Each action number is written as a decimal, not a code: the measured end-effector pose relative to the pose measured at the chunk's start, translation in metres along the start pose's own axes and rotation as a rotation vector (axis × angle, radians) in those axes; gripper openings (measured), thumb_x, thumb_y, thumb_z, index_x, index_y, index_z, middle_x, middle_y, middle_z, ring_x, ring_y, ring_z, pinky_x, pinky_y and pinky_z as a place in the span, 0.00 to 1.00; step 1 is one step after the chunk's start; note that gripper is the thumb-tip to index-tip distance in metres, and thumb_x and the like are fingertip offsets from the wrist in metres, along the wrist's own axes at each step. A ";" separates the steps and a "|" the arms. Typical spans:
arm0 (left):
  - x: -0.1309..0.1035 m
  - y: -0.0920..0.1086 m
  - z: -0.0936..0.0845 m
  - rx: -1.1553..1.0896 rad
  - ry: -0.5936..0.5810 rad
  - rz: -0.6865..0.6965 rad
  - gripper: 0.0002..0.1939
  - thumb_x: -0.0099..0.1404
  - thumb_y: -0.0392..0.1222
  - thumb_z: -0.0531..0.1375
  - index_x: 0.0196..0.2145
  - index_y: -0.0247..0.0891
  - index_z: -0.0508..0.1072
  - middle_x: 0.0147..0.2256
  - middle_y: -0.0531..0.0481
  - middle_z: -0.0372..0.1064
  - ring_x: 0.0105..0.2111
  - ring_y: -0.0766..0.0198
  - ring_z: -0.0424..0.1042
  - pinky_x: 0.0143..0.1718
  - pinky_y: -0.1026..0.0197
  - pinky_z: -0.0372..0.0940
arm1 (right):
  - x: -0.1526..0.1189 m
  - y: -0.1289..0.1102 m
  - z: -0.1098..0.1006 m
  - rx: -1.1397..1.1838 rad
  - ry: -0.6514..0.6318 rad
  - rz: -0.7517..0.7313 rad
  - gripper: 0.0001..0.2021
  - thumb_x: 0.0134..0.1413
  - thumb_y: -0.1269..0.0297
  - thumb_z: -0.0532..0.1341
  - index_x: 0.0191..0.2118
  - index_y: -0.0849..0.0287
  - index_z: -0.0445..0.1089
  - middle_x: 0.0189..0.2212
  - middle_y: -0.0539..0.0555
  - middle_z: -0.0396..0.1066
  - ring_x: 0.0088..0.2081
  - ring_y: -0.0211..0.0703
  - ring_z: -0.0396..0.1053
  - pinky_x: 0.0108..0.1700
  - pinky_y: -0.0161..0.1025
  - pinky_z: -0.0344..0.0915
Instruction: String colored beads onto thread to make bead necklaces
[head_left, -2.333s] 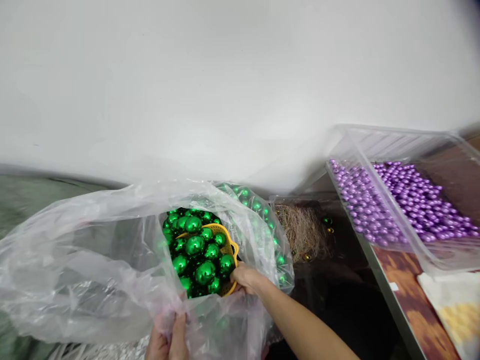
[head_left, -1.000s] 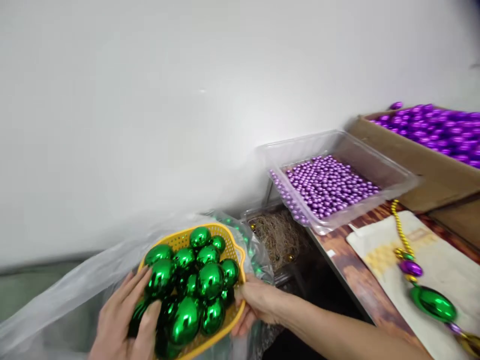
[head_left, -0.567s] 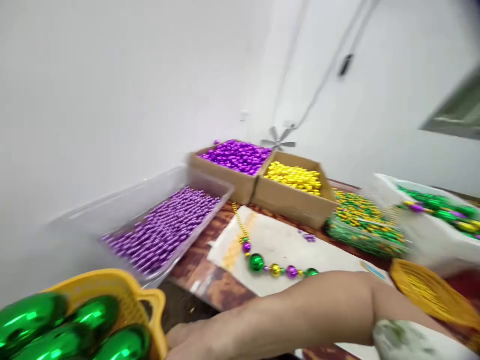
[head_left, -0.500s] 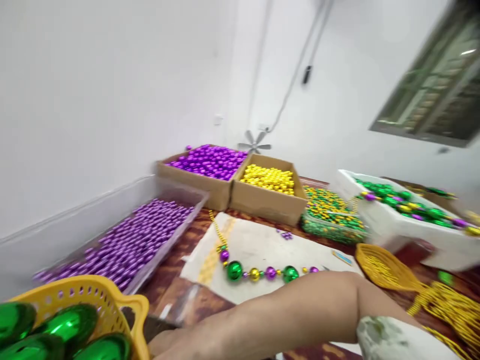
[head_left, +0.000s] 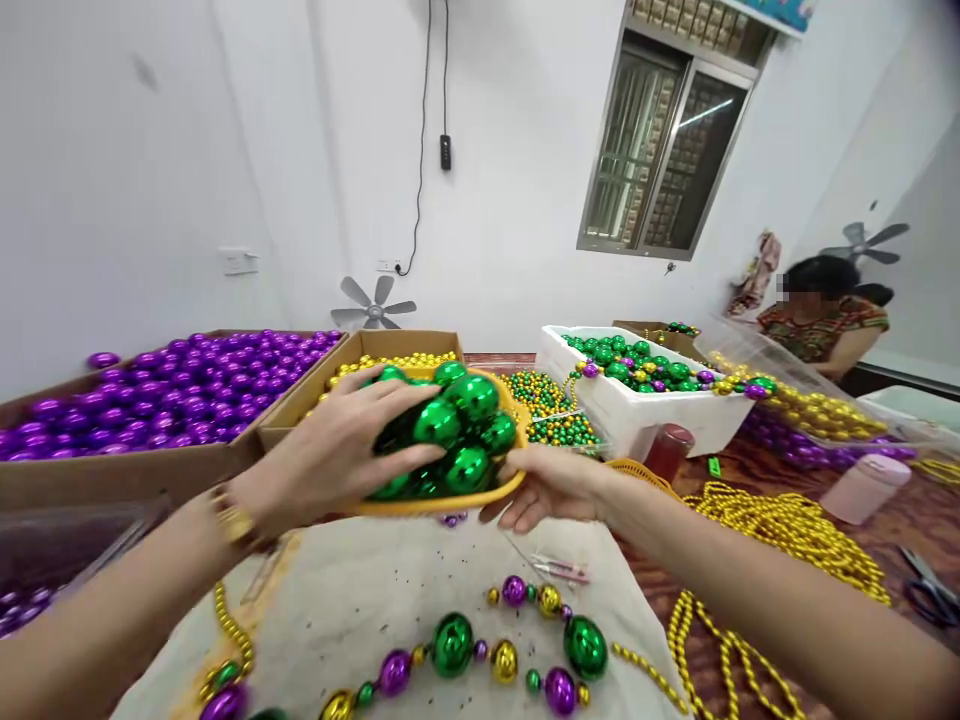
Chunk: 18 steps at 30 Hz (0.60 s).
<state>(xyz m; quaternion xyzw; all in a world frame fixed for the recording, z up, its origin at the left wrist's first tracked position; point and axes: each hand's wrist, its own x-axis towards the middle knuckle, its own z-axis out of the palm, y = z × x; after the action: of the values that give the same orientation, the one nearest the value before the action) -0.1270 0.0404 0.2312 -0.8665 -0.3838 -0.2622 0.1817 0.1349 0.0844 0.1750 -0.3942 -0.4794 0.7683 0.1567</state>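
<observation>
Both hands are on a yellow basket [head_left: 450, 500] piled with shiny green balls [head_left: 450, 425], held up in the air above a pale cloth [head_left: 360, 600] spread on the worktop [head_left: 750, 470]. The left hand [head_left: 337, 450] lies spread flat over the top of the balls, fingers wide. The right hand [head_left: 547, 485] cups the basket's right rim from below, fingers curled under it. On the cloth just below lies a bead string [head_left: 487, 650] of green, purple and gold. Behind the basket sit a cardboard box of purple balls [head_left: 165, 385] and another box of gold balls [head_left: 360, 360]. A white tub [head_left: 637, 415] of green balls stands to the right, with gold bead strands [head_left: 787, 530] near it. Another person [head_left: 821, 320] sits at the far right.
</observation>
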 end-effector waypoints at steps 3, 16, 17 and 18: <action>0.088 -0.009 0.071 -0.065 0.054 0.032 0.28 0.63 0.56 0.58 0.55 0.38 0.67 0.47 0.43 0.72 0.49 0.54 0.69 0.56 0.46 0.57 | 0.005 -0.027 -0.080 0.009 0.168 -0.045 0.12 0.59 0.72 0.49 0.40 0.71 0.68 0.27 0.66 0.78 0.23 0.41 0.76 0.24 0.32 0.75; 0.126 -0.013 0.210 -0.822 0.248 -0.617 0.23 0.62 0.52 0.60 0.52 0.40 0.69 0.50 0.45 0.71 0.48 0.55 0.71 0.50 0.53 0.67 | 0.123 -0.040 -0.272 0.114 0.529 -0.115 0.13 0.64 0.61 0.58 0.49 0.63 0.67 0.41 0.55 0.71 0.34 0.40 0.73 0.34 0.39 0.73; 0.113 -0.011 0.212 -0.830 0.229 -0.676 0.23 0.62 0.52 0.60 0.52 0.41 0.70 0.50 0.46 0.71 0.49 0.55 0.71 0.50 0.53 0.67 | 0.132 -0.040 -0.275 0.130 0.528 -0.116 0.13 0.64 0.61 0.58 0.50 0.63 0.67 0.42 0.55 0.71 0.35 0.40 0.73 0.35 0.39 0.73; 0.101 -0.009 0.213 -0.836 0.203 -0.726 0.23 0.61 0.52 0.60 0.52 0.42 0.70 0.50 0.47 0.71 0.49 0.54 0.71 0.50 0.53 0.67 | 0.141 -0.040 -0.276 0.145 0.526 -0.116 0.13 0.64 0.62 0.59 0.49 0.63 0.67 0.42 0.55 0.71 0.36 0.41 0.73 0.35 0.40 0.73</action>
<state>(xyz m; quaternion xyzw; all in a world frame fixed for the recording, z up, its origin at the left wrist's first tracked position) -0.0096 0.2132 0.1222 -0.6475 -0.5015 -0.5198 -0.2429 0.2475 0.3610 0.0820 -0.5395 -0.3879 0.6617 0.3474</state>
